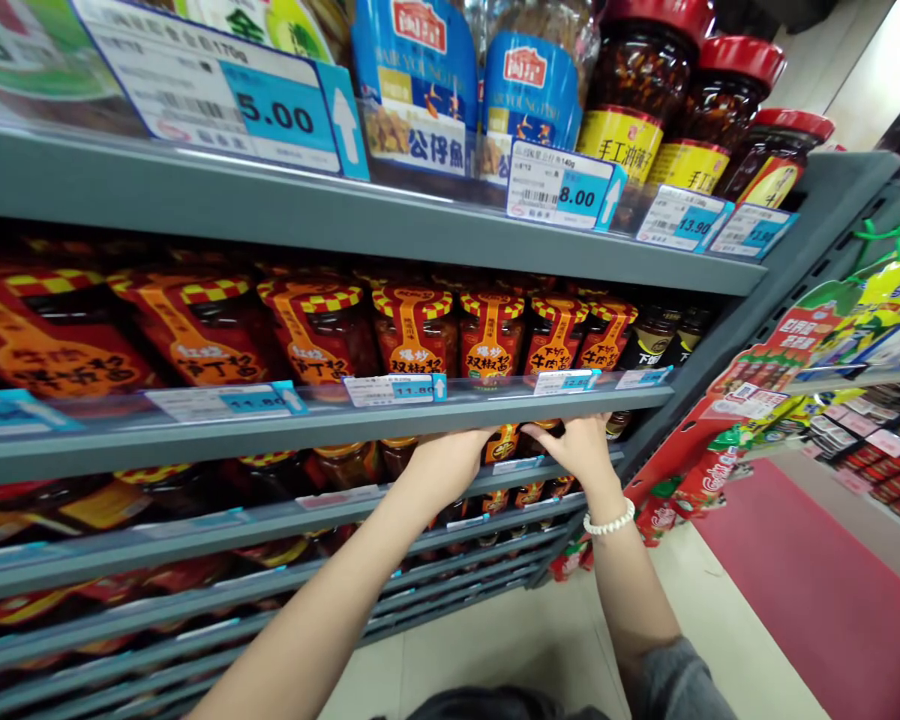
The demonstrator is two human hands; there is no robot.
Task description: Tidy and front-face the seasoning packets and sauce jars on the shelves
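Under the grey shelf lip [232,436], at twelve o'clock, the left hand [450,462] and right hand [579,450] flank an orange-labelled sauce jar [502,441] (fingers tucked behind the lip, so open or gripping cannot be told).

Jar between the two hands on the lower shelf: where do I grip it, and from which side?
Grip the jar by its round sides, coming straight in from the aisle. It stands upright at the shelf front, and the shelf above hides its lid, so a top grasp looks blocked. The left hand and right hand flank it.
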